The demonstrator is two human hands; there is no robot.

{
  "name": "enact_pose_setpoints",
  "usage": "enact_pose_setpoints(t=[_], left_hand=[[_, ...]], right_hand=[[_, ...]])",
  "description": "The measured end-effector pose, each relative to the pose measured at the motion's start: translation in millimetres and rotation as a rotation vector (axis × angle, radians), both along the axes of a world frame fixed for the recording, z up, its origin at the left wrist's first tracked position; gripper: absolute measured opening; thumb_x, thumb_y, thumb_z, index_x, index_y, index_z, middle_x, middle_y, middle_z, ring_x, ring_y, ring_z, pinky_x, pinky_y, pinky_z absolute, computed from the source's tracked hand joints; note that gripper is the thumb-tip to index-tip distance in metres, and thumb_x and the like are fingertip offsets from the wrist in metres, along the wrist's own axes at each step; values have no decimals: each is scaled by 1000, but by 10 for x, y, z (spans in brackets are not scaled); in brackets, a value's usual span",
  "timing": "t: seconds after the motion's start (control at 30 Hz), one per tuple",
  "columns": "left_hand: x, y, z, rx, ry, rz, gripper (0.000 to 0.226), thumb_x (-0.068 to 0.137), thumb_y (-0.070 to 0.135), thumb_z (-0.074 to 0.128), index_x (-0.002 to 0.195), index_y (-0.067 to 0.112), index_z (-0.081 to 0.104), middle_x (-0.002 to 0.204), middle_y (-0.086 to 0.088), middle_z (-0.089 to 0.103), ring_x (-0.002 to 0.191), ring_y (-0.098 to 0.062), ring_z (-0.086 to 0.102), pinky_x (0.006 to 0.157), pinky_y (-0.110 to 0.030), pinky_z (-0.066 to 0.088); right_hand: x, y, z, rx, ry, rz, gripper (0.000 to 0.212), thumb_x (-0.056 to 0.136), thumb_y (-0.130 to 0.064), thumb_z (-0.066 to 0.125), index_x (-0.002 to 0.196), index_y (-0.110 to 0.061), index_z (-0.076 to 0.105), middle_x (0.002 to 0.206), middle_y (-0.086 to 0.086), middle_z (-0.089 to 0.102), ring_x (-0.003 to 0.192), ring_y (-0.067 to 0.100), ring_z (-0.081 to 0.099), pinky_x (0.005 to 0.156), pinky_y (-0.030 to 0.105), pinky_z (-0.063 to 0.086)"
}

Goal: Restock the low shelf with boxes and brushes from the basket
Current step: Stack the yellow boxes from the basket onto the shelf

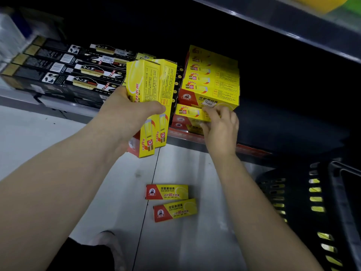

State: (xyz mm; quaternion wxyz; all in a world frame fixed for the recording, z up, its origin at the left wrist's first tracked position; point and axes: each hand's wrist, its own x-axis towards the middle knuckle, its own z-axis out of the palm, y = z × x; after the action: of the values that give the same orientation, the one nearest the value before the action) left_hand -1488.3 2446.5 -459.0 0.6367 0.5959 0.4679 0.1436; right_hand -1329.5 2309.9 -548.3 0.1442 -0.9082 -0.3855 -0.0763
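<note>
I am seeing my left grip [125, 114] curling round a bundle of yellow boxes [152, 83], thumb across their front. It is holding them upright just in front of the low shelf [293, 122]. I am counting two boxes side by side. A red corner is showing behind them, and I cannot tell whether it is a third.

My right grip [220, 124] is pinching the end of one yellow box [189, 112], fingertips on top and thumb underneath. That box is lying flat at the front of the shelf, at the foot of the yellow stack [213, 79]. I am making out about five layers there, but no exact count.

Black boxes [68, 69] are lying to the left of the stack, and I am counting four gold-tipped ends.

Two more yellow boxes are lying flat on the floor [48, 133] between my forearms, near each other but apart: the far one [167, 191] and the near one [174, 210].

One dark basket [304, 192] is sitting on the floor at my right, with yellow showing through its slots.
</note>
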Motion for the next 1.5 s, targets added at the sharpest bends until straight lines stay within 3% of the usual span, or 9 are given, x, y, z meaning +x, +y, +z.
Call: enact_pose_setpoints(t=[0.2,0.4,0.47,0.57,0.87,1.0,1.13,1.37,1.5], left_hand=[[-8,23,-44,6,37,-18,34,69,23,78,96,30,59,94,7,71,88,-19,68,88,-46,52],[9,10,-57,-8,59,-24,41,70,22,78,105,25,59,95,6,70,87,-19,68,88,-44,52],[21,4,-58,-16,57,-22,36,69,22,78,100,27,60,94,6,71,87,-18,68,87,-44,53],[39,-13,-51,-22,53,-29,34,68,21,79,95,27,59,94,5,71,86,-18,69,86,-43,53],[44,-72,-39,-15,54,-30,36,70,19,78,100,24,58,96,1,71,88,-21,68,87,-44,53],[37,-35,-54,-5,64,-19,41,70,21,77,107,22,58,97,2,70,88,-21,68,87,-45,53],[51,-2,-71,-7,55,-27,39,71,22,77,105,23,58,95,5,70,87,-18,68,84,-41,53],[118,-74,-74,-10,19,-27,31,72,19,77,89,28,53,92,5,68,85,-19,67,79,-40,54],[143,-91,-65,-3,43,-56,40,72,21,77,105,23,56,97,2,69,89,-22,67,88,-47,52]], right_hand=[[-34,5,-87,120,-22,-47,31,79,-16,72,107,-10,61,107,10,61,110,31,53,113,44,19],[-360,-244,-288,408,83,1,12,81,-8,64,93,-8,59,100,9,58,97,25,52,95,38,38],[-517,-359,-462,245,412,74,12,84,-9,60,96,-12,60,100,5,59,93,22,54,87,36,44],[-804,-502,-859,-481,783,202,45,84,-29,65,125,-21,50,128,1,49,116,21,46,100,35,39],[-985,-483,-1497,-781,587,284,66,81,-46,65,136,-22,38,141,5,40,132,29,31,113,45,11],[-943,-476,-1250,-373,538,268,43,78,-37,70,112,-24,47,121,-3,54,120,20,44,114,38,13],[-855,-536,-690,104,545,80,53,63,-32,83,104,-35,49,84,-27,41,86,3,35,78,24,33],[-505,-670,161,256,432,166,44,81,-20,71,123,-17,58,109,-6,57,100,12,51,82,25,42],[-502,-658,417,609,1078,-18,34,76,-14,73,104,-25,57,89,-11,69,83,6,64,71,19,52]])
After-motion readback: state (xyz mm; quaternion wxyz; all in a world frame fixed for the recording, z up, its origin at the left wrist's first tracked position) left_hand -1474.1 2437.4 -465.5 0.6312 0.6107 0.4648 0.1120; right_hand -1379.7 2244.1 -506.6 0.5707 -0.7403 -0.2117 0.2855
